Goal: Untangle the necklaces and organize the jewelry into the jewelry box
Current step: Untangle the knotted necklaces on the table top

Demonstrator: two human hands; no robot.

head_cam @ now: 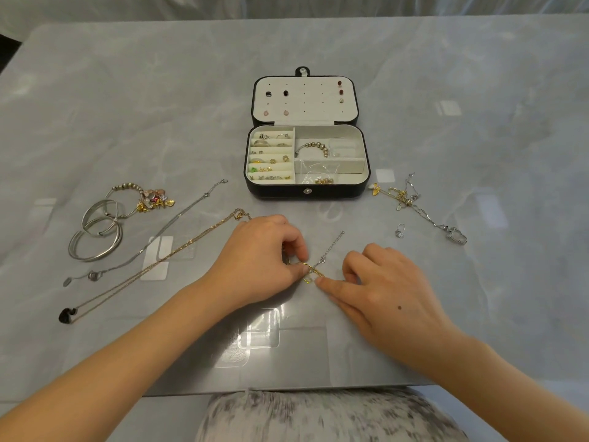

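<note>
Two hands meet over a small knot of gold and silver chain (pixel 314 271) on the grey worktop (pixel 318 43), nearer the person than the open jewelry box (pixel 306 190). The left hand (pixel 261 260) pinches the knot's gold strand between thumb and curled fingers. The right hand (pixel 389 288) lays its thumb tip on the knot with its fingers curled just beyond; whether they grip a strand I cannot tell. A silver tail runs from the knot towards the box. Another tangled bunch (pixel 411 202) lies right of the box. On the left lie a silver necklace (pixel 178 218) and a gold necklace (pixel 178 250), both stretched out, beside bangles (pixel 95 237).
</note>
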